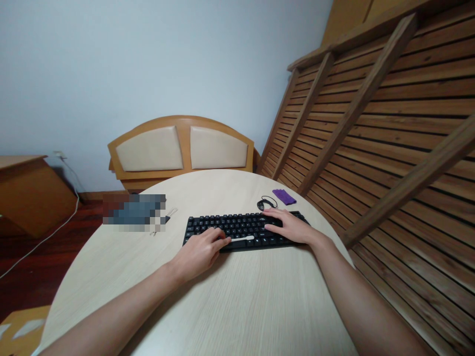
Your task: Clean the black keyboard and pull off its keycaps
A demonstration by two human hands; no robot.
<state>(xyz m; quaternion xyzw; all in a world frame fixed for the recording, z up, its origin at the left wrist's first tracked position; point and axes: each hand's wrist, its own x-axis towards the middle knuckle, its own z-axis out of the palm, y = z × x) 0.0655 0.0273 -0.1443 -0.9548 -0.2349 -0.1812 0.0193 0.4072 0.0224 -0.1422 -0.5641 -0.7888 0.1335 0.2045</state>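
Note:
A black keyboard (237,227) lies on the pale round table. My left hand (202,249) is closed at its near left edge, pinching a white cotton swab (243,239). The swab points right, along the keyboard's front rows, with its thicker white tip over the keys. Fingers stretched out, my right hand (287,226) rests on the keyboard's right part and covers some keys there. Just beyond these fingers is a coiled black cable (266,201).
A folded purple cloth (284,197) lies at the table's (237,306) far right. On the left are a blurred-out bluish item (135,210) and a small dark object (167,219) with a loop. Wooden slats (371,128) lean along the right side; a padded headboard (185,148) stands behind.

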